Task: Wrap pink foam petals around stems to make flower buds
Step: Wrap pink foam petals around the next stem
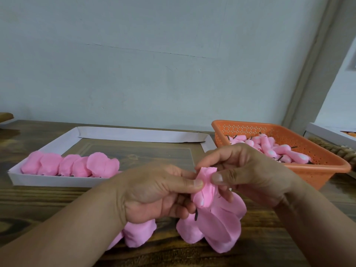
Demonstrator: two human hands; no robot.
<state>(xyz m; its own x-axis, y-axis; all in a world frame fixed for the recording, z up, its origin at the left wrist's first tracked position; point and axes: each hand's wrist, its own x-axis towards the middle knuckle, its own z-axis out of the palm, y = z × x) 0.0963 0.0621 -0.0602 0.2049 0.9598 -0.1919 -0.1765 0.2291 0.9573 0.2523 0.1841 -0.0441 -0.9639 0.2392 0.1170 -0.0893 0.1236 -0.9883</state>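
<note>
In the head view, many finished buds (269, 149) lie in the orange basket (327, 162), so a good part of the work looks done, while a row of loose petals (77, 165) waits in the white tray (48, 181), so much is left. One bud (205, 189) is in the making, held above the wooden table (38, 199) near the middle. The left hand (154, 195) pinches it with the thumb, the right hand (250, 174) pinches it from the other side. A dark stem (196, 216) sticks out below, with more petals (221, 228) hanging.

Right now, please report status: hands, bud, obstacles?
Left hand and right hand pinch the pink foam petal bud, half wrapped. Nothing in the way.
</note>
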